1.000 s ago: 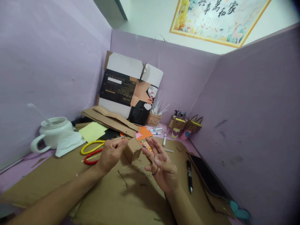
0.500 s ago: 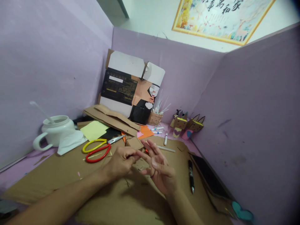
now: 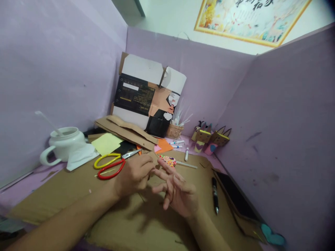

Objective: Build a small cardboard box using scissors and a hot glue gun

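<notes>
Your left hand (image 3: 134, 174) is curled against a mostly hidden small cardboard piece (image 3: 154, 156) on the cardboard sheet (image 3: 65, 190), can't tell if pinched; right hand (image 3: 178, 193) spread, touching nothing.

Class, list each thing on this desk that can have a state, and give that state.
left hand: fingers curled shut
right hand: open, fingers spread
scissors: blades shut, lying flat
white jug: lid off, stick standing inside
black pen: lying flat
phone: screen dark
printed carton: flattened, propped upright
</notes>
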### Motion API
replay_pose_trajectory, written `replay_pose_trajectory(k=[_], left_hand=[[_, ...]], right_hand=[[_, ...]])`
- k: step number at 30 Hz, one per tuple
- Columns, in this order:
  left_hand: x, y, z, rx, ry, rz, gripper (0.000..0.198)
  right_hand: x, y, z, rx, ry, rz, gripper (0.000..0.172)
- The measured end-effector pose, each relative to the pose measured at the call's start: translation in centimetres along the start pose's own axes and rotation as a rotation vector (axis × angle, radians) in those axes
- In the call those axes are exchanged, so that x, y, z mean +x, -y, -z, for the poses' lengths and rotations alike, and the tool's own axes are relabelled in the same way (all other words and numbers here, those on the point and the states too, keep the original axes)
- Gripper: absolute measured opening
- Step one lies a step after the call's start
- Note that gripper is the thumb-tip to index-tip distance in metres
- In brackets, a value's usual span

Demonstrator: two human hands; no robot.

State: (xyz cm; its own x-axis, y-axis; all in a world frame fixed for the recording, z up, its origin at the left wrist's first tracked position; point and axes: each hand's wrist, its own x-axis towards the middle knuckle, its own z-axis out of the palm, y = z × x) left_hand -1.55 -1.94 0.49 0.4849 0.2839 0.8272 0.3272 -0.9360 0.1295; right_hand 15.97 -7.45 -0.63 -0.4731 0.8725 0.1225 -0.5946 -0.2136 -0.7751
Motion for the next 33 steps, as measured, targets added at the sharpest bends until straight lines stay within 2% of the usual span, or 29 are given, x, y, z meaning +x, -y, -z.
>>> replay_pose_trajectory(k=[2,5,8,12,17,19,21,23,25,27,29,30,32,33], left_hand=[[0.1,0.0,0.1,-0.027,-0.063,0.116,0.023],[0.4,-0.2,0.1,-0.234,-0.103,0.261,0.024],[0.9,-1.1,0.0,-0.432,0.017,0.274,0.011],[1.2,-1.9,0.0,-0.602,0.164,0.315,0.02],[0.6,-2.0,-0.1,-0.718,0.24,0.386,0.028],[0.3,-2.2,-0.4,-0.655,0.263,0.334,0.029],[0.2,-2.3,-0.7,-0.495,0.295,0.249,0.026],[0.2,-1.8,-0.6,-0.308,0.257,0.24,0.026],[0.5,-0.7,-0.1,-0.146,0.122,0.382,0.031],[0.9,1.0,0.6,-0.019,-0.023,0.613,0.036],[1.2,2.5,1.1,0.038,-0.07,0.734,0.039],[1.2,3.1,1.1,0.05,-0.049,0.766,0.038],[1.2,3.4,0.9,0.053,0.082,0.78,0.036],[1.1,3.3,0.5,0.052,0.167,0.774,0.051]], right_hand=[[0.2,-0.2,-0.1,-0.026,-0.072,-0.04,0.059],[0.4,-0.7,-0.1,-0.1,-0.188,-0.043,0.059],[0.5,-1.1,-0.2,-0.168,-0.21,-0.01,0.068],[0.4,-1.1,-0.4,-0.22,-0.217,0.009,0.076],[0.4,-1.1,-0.3,-0.249,-0.235,0.004,0.08],[0.5,-1.2,-0.2,-0.258,-0.259,0.012,0.081],[0.6,-1.4,-0.1,-0.265,-0.278,0.025,0.08],[0.7,-1.3,0.1,-0.286,-0.311,0.057,0.072],[0.9,-1.0,0.2,-0.307,-0.382,0.113,0.06],[1.0,-0.6,0.4,-0.299,-0.472,0.173,0.051],[1.2,-0.3,0.6,-0.279,-0.551,0.205,0.049],[1.2,-0.3,0.8,-0.276,-0.581,0.21,0.048],[1.4,-0.3,1.1,-0.293,-0.62,0.208,0.048],[1.4,-0.3,1.3,-0.304,-0.636,0.21,0.048]])
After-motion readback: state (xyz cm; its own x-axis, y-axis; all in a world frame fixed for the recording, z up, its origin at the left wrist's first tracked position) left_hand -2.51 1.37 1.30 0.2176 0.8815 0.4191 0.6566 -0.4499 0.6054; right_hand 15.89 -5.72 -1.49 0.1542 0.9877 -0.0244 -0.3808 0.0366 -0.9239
